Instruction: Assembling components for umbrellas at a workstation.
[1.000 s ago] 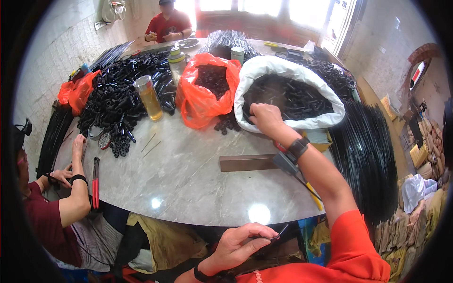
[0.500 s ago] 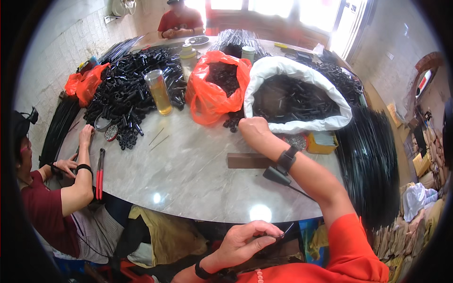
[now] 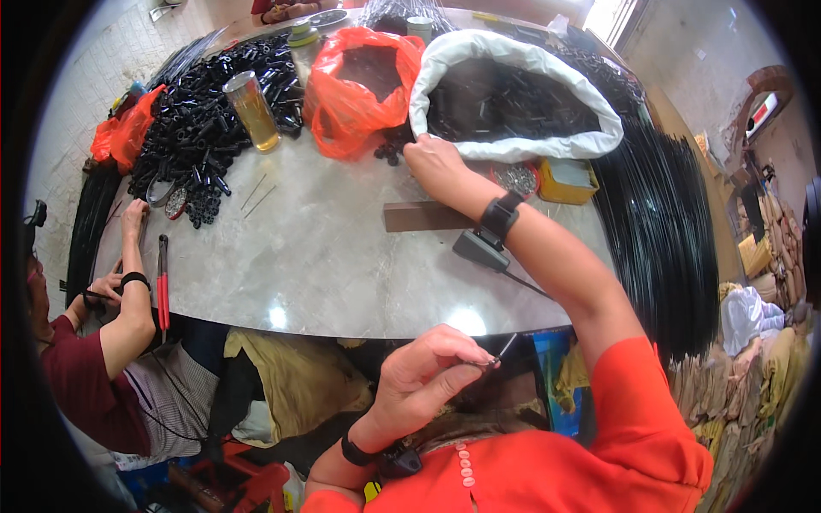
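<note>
My left hand [image 3: 425,374] is closed in a pinch near my body, in front of the table's near edge. Between thumb and fingertips it grips a thin dark rod [image 3: 507,345] that points up and right; its other end is hidden. Stretched over the table, my right hand [image 3: 434,161] has its fingers curled together at the near left rim of a white bag [image 3: 513,152] full of small black parts. Several small black pieces [image 3: 389,152] lie just left of it. Whatever its fingertips hold is hidden.
An orange bag [image 3: 338,137], a glass of yellow liquid [image 3: 253,111] and a heap of black tubes [image 3: 192,128] stand left. A brown block [image 3: 423,216], metal bits [image 3: 516,178] and a yellow box [image 3: 569,182] lie nearer. Another person [image 3: 132,316] works beside red-handled pliers [image 3: 162,291].
The view has tipped downward, so the table appears higher. My right hand stays by the white bag's rim, its fingers drawn in. My left hand still pinches the rod, slightly raised.
</note>
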`<state>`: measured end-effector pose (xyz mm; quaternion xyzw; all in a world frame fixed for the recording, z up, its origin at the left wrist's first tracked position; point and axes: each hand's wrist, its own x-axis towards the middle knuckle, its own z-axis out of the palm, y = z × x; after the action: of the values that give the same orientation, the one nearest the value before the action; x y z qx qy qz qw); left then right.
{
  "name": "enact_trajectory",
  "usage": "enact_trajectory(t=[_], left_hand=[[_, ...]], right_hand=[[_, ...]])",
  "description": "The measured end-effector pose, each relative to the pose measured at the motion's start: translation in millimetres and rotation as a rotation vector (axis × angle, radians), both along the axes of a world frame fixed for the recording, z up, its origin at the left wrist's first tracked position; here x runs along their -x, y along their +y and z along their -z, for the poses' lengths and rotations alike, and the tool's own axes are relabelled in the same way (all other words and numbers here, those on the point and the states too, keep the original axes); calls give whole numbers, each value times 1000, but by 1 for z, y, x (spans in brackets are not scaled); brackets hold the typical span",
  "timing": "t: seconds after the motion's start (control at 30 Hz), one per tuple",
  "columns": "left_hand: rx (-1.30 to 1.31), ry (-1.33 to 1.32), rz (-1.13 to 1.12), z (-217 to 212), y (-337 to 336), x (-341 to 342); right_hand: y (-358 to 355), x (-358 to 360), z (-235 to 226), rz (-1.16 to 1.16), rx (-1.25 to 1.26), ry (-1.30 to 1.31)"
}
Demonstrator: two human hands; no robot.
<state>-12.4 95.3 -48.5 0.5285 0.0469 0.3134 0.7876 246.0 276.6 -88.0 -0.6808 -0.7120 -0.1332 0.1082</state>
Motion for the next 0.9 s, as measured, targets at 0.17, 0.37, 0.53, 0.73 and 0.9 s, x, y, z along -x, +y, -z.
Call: enact_trajectory(t=[0.17, 0.37, 0.53, 0.73, 0.9], left_hand=[[127, -67, -73, -1, -9, -4], [146, -24, -40, -2, -10, -3], [124, -14, -20, -4, -13, -2], [102, 0, 28, -10, -25, -5], [63, -7, 51, -14, -34, -10]], right_hand=[[1, -9, 1, -88, 16, 148], [-43, -7, -43, -237, 159, 529], [-136, 7, -121, -248, 422, 1532], [-238, 20, -142, -296, 557, 1708], [-280, 34, -123, -260, 594, 1905]])
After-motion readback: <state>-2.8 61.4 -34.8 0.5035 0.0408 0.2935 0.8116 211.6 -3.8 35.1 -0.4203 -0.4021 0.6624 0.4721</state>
